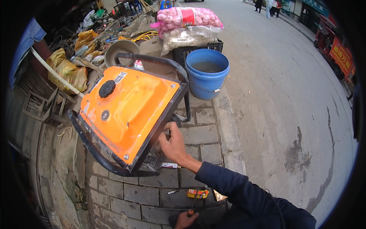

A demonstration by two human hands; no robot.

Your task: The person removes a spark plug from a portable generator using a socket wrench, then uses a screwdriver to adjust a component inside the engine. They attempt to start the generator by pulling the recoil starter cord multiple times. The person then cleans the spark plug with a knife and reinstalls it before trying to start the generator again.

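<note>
An orange-topped portable generator (pixel 133 103) with a black tube frame stands on the pavement. My right hand (pixel 174 146) reaches in at its near right side, fingers curled at a dark part under the tank whose details I cannot make out. My left hand (pixel 184 219), low at the lower edge, grips a long screwdriver (pixel 190 212) with an orange handle, shaft pointing up. Around it on the paving lie a yellow-red packet (pixel 198 194), a small silver item (pixel 173 191) and a white tube (pixel 169 165).
A blue bucket (pixel 206 86) of murky liquid sits beside the curb, before bagged pink bulbs (pixel 173 17) on a black crate. Scrap and yellow sacks (pixel 65 70) pile at the left. The road (pixel 278 95) runs along the right, with a red three-wheeler (pixel 335 53) and distant people (pixel 268 7).
</note>
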